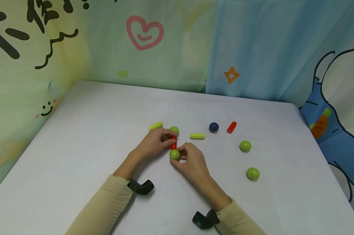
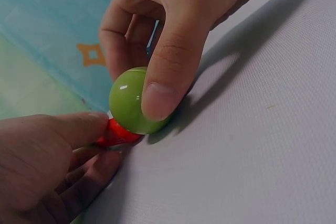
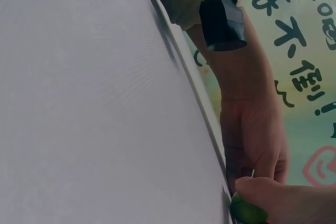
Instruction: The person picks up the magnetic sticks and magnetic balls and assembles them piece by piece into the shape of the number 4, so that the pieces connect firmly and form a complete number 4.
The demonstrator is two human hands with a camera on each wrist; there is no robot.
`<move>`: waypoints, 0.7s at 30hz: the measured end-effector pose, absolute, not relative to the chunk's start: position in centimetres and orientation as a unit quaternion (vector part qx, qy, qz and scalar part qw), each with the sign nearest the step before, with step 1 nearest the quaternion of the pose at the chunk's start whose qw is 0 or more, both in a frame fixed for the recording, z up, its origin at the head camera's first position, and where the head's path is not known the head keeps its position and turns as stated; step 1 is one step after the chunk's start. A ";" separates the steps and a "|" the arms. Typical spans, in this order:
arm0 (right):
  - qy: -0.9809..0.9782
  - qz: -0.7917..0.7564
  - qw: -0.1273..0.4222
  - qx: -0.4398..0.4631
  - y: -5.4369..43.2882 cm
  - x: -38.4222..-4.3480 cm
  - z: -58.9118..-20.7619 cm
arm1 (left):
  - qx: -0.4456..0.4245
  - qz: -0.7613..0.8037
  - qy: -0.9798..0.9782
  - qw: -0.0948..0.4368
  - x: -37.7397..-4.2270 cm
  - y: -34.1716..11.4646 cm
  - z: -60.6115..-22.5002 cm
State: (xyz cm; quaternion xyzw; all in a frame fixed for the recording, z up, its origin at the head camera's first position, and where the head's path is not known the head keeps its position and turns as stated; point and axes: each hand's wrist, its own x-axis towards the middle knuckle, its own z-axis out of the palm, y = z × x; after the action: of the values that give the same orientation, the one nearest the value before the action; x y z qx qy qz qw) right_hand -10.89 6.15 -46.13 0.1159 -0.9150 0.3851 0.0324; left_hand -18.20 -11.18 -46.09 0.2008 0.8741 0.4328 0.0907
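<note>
With thumb and fingers, my left hand [image 1: 155, 142] pinches a short red stick [image 1: 173, 146] that lies lengthwise between two green balls. My right hand [image 1: 195, 162] grips the nearer green ball [image 1: 174, 154] at the stick's near end. In the left wrist view, the right thumb presses on this green ball [image 2: 125, 103], and the red stick [image 2: 118, 134] meets its side. The farther green ball [image 1: 174, 130] sits at the other end, just past the left fingertips. Part of the stick is hidden by the left fingers. The right wrist view shows the held ball [image 3: 248, 209] low in the frame.
A yellow-green stick [image 1: 155, 125] lies beyond the left hand, another yellow-green stick [image 1: 197, 136] right of centre. Farther right are a dark blue ball [image 1: 213, 127], a red stick [image 1: 231, 127] and two green balls, one [image 1: 245, 146] behind the other [image 1: 252, 173]. Printed curtains stand behind the white table [image 1: 86, 130].
</note>
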 end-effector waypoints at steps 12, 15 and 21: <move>-0.916 0.383 0.049 0.110 6.2 -11.0 -46.3 | 0.203 0.429 0.876 0.090 -18.2 -11.0 -46.2; -0.917 0.382 0.049 0.107 6.1 -11.1 -46.3 | 0.202 0.430 0.875 0.090 -18.2 -11.0 -46.2; -0.915 0.381 0.059 0.121 6.1 -11.2 -46.3 | 0.193 0.440 0.873 0.085 -18.1 -11.0 -46.3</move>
State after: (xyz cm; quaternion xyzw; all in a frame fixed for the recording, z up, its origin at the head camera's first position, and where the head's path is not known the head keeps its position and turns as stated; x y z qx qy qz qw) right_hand -11.24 6.07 -46.30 0.1213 -0.9148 0.3808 0.0587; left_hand -18.12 -10.96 -46.33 0.1930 0.8727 0.4404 0.0846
